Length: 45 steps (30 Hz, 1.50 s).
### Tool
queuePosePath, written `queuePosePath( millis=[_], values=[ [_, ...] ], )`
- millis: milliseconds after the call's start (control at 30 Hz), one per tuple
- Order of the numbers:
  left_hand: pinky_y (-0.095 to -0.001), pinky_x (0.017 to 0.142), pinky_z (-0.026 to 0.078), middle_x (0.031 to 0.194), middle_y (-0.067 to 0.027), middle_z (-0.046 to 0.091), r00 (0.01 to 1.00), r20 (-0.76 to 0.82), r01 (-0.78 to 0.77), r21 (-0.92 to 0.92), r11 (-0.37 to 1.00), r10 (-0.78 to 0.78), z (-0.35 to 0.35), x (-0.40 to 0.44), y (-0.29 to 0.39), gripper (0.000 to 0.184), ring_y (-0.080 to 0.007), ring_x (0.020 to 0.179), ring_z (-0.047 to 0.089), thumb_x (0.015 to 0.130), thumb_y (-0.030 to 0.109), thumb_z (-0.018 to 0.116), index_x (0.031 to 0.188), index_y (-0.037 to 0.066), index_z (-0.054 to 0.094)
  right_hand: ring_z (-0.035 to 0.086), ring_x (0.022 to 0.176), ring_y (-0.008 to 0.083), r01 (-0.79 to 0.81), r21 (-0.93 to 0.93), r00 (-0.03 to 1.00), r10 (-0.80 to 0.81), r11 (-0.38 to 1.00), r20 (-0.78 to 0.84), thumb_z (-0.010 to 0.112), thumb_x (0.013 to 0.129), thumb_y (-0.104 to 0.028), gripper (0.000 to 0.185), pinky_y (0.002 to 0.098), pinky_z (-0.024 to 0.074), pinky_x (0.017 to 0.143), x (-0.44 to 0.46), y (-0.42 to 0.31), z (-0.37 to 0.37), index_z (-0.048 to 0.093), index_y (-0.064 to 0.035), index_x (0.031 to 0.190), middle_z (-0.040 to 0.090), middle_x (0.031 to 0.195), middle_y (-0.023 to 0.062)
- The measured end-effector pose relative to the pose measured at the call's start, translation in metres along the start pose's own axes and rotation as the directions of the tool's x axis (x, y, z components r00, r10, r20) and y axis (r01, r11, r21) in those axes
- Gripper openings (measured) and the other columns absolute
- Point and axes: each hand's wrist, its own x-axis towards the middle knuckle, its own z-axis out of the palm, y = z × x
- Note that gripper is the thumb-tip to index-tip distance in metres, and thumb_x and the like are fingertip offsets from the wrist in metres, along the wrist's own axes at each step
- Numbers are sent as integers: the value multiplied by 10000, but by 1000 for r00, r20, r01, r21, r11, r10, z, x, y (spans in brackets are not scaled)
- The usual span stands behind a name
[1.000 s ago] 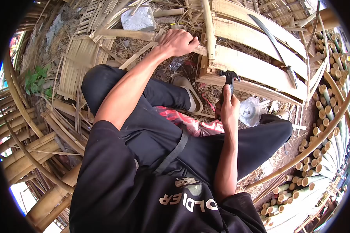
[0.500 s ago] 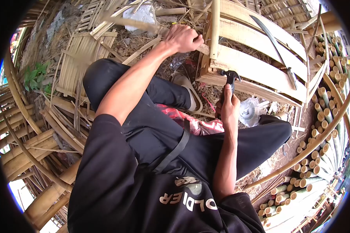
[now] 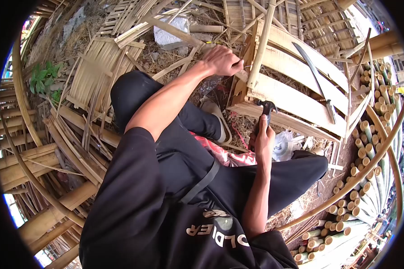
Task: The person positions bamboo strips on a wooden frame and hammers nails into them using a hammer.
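My left hand (image 3: 222, 60) is closed around a long flat bamboo slat (image 3: 177, 33). The slat's near end meets the corner of a wooden crate (image 3: 292, 94), beside an upright bamboo strip (image 3: 261, 45); whether it is fastened there I cannot tell. Lower down, my right hand (image 3: 263, 136) grips a claw hammer (image 3: 267, 107) by its dark handle. The hammer's head is raised close to the crate's lower front edge. On top of the crate's slats lies a machete (image 3: 316, 76) with a curved blade.
Cut bamboo poles (image 3: 368, 179) are stacked at the right. Woven bamboo panels (image 3: 94, 67) lie at the left, near a pale block (image 3: 170, 33). A clear plastic bag (image 3: 285, 145) sits by my right hand, and a red-and-white sack (image 3: 224, 154) lies between my legs.
The view has tilted slightly, shifting the crate and both hands lower in it. The slat in my left hand has swung to a steeper slant and is less blurred. Both grips stay the same.
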Motion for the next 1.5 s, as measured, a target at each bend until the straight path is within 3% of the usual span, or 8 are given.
queuePosePath(
  millis=[133,233,367,633,833,1033,1233,1500],
  values=[
    [-328,328,233,350,63,325,973,55,226,-81,971,-222,-5,-14,19,556,-80,304,248,970,351,490,447,170,438,291,446,40,29,-17,1000,-29,999,8,495,1050,-475,491,259,208,415,0,2,0,406,-142,700,315,564,-80],
    [-396,361,409,407,-100,537,947,-227,205,-112,972,-226,-1,-41,36,555,-204,315,518,982,383,496,523,96,614,293,451,40,16,-11,1000,-16,1000,16,502,1046,-482,493,259,205,412,5,7,-2,407,-137,707,322,576,-79],
    [-451,479,483,551,-186,606,969,-144,168,-219,961,-202,9,-36,19,472,-351,457,617,972,373,547,630,76,677,283,435,50,3,-22,1000,-3,1000,-4,507,1036,-506,510,257,209,409,3,5,2,401,-136,701,317,557,-65],
    [-374,358,336,366,-41,438,987,-60,-138,134,981,147,-14,-8,7,492,-175,297,387,984,324,531,543,127,628,355,450,64,4,22,1000,-4,1000,7,515,1028,-520,516,257,260,411,6,9,0,446,-119,709,399,581,-34],
    [-351,338,267,374,35,352,959,147,259,-106,960,-242,-5,-18,16,580,-100,331,294,984,413,490,476,137,456,345,444,62,10,-64,1000,-11,998,-13,515,1029,-517,523,256,247,405,3,5,3,435,-118,700,376,560,-40],
    [-342,324,265,370,25,378,952,-300,16,-120,993,-52,17,-36,14,580,-95,316,308,1003,427,470,494,154,523,363,422,73,23,-43,1000,-24,999,-6,491,1041,-506,522,275,305,387,8,9,3,434,-111,704,386,531,-36],
    [-373,380,327,385,-53,427,921,242,315,2,949,-306,-15,-3,17,637,-177,316,384,974,506,467,491,99,545,325,439,61,21,-35,1000,-21,999,-9,527,1019,-530,520,253,241,411,3,5,6,435,-126,704,374,564,-45],
    [-364,345,312,357,-31,413,956,-285,78,11,997,-71,11,-32,16,596,-166,290,386,989,423,512,469,137,565,319,435,63,18,-49,1000,-18,999,-11,525,1017,-536,518,259,246,411,7,9,4,427,-136,703,351,545,-48]
  ],
)
